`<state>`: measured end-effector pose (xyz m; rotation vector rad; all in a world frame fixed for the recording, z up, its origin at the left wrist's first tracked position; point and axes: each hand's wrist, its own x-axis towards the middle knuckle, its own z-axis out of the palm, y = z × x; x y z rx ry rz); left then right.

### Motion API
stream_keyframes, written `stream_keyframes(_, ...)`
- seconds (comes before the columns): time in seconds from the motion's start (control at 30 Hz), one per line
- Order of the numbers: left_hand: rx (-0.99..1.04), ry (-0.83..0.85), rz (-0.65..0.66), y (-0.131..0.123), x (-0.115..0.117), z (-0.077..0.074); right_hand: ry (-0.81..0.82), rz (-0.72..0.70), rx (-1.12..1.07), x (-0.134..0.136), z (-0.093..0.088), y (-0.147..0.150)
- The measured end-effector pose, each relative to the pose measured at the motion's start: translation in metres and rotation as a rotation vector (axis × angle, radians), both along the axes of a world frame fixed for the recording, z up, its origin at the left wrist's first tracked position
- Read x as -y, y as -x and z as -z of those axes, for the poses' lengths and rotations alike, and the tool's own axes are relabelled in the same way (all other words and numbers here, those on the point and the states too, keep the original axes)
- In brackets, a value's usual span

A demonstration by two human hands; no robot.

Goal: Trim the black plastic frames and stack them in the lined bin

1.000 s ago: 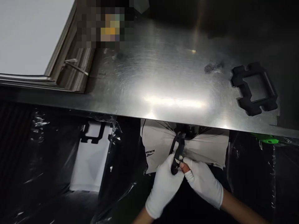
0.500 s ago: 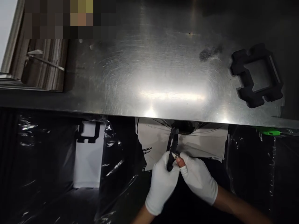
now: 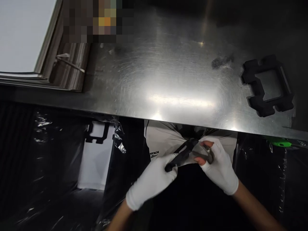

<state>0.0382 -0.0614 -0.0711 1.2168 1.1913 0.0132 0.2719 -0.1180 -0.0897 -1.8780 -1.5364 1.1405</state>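
In a white glove, my left hand (image 3: 156,175) is closed on the lower end of a black foam frame (image 3: 183,154), which is seen nearly edge-on and tilts up to the right. My right hand (image 3: 218,165), in a white glove with bare thumb and fingertip showing, pinches small U-shaped metal snips (image 3: 209,154). The tips of the snips point left toward the foam frame; blur hides whether they touch it. Both hands are below the table's front edge, over my lap. A similar black foam frame (image 3: 255,91) lies flat on the metal table (image 3: 149,73) to the right.
A strapped stack of cardboard sheets (image 3: 72,72) stands at the table's left. Below the edge, another black frame (image 3: 98,141) lies over a white panel (image 3: 93,170), beside black plastic film (image 3: 43,128). A green object (image 3: 279,142) sits under the edge at right.
My right hand has moved up and right, away from my left, and the snips now show more fully. The foam frame has tilted further to the right. The view has shifted slightly.
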Motion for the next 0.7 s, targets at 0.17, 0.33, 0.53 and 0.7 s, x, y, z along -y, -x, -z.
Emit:
stream_keyframes(0.17, -0.007, -0.231, 0.125, 0.021, -0.027, 0.002, 0.082, -0.244, -0.043, -0.028, 0.021, -0.011)
stream_keyframes(0.33, -0.271, -0.514, -0.415, 0.018, 0.013, 0.002, 0.091, 0.121, -0.074, -0.023, 0.033, 0.002)
stream_keyframes(0.53, 0.146, 0.065, -0.788, -0.034, 0.053, 0.015, 0.238, 0.131, -0.461, -0.005, 0.016, 0.046)
stream_keyframes(0.7, 0.192, 0.116, -0.835, -0.030, 0.040, 0.021, 0.156, -0.004, -0.385, 0.008, -0.004, 0.038)
